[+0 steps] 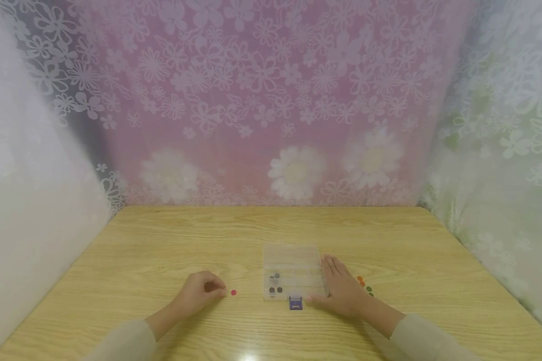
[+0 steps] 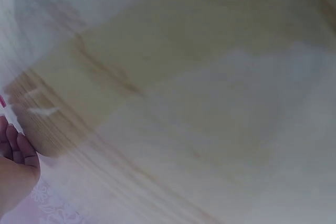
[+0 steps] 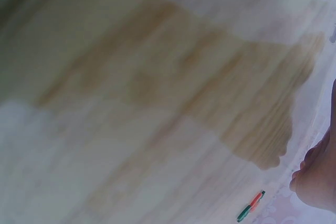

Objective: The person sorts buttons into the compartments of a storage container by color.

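Observation:
A clear plastic compartment box (image 1: 291, 258) stands on the table with a blue latch (image 1: 295, 303) at its front. Several dark discs (image 1: 275, 283) sit in its left compartments. Along the box's right side rests my right hand (image 1: 343, 291), fingers straight and thumb near the front edge. To the left of the box my left hand (image 1: 200, 293) is low over the table, fingers loosely bent. Just beyond its fingertips lies a red disc (image 1: 233, 292). Only parts of the left hand (image 2: 18, 166) and right hand (image 3: 317, 177) show in the wrist views.
Orange discs (image 1: 360, 281) and green discs (image 1: 369, 290) lie on the wooden table (image 1: 198, 240) right of my right hand. A flowered pink curtain (image 1: 262, 100) hangs behind the table, with pale sheets at both sides.

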The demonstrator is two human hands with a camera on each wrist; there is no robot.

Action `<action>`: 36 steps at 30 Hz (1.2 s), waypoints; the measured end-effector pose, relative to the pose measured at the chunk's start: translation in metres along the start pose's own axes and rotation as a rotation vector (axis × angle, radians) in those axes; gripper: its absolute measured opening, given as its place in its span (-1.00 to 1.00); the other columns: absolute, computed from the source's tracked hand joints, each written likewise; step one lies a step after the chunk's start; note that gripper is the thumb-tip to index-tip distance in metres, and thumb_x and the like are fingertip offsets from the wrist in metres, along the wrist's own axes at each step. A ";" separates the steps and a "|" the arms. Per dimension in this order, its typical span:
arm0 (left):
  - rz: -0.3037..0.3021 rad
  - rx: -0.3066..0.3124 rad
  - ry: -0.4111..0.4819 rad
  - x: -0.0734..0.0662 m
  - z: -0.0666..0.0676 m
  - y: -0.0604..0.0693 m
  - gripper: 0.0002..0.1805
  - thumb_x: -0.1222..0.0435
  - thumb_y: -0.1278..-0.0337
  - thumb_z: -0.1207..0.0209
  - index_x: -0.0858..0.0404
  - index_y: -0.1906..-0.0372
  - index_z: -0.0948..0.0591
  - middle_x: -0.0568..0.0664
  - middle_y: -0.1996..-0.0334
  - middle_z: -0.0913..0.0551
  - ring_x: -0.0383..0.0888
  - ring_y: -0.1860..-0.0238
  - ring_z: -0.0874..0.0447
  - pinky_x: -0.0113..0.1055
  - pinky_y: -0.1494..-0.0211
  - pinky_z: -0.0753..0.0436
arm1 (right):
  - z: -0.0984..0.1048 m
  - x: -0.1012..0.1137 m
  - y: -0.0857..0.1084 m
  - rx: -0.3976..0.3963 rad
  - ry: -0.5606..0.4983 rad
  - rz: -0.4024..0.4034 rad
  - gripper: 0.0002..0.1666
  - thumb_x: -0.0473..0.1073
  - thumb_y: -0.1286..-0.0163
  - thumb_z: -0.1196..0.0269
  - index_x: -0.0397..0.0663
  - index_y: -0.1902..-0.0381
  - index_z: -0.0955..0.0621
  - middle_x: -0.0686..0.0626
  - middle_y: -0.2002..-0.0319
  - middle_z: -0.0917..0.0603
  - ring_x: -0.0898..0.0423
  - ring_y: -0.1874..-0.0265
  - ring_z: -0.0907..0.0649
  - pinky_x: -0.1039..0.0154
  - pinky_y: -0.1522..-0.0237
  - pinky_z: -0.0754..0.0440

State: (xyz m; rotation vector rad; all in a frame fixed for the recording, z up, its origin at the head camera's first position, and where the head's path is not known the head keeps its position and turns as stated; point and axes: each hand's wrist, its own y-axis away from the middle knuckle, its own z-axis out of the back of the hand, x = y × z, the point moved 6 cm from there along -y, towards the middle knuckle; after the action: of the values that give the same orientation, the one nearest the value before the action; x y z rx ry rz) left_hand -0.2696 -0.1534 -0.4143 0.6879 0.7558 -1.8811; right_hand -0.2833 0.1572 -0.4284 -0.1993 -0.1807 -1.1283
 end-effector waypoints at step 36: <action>0.019 -0.022 -0.083 -0.005 0.001 -0.001 -0.90 0.31 -0.01 -0.27 0.25 0.50 -0.63 -0.05 0.44 -0.66 -0.27 0.37 -0.53 -0.51 0.30 -0.52 | 0.002 0.001 0.001 0.005 -0.001 0.003 0.25 0.50 -0.17 -0.01 -0.48 -0.36 -0.04 -0.41 -0.40 -0.01 -0.29 -0.41 -0.02 -0.13 -0.41 -0.05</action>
State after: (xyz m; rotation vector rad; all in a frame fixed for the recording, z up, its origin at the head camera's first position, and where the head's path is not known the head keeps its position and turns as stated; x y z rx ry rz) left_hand -0.2687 -0.1513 -0.4099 0.5974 0.7130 -1.8696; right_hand -0.2821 0.1570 -0.4266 -0.1952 -0.1843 -1.1251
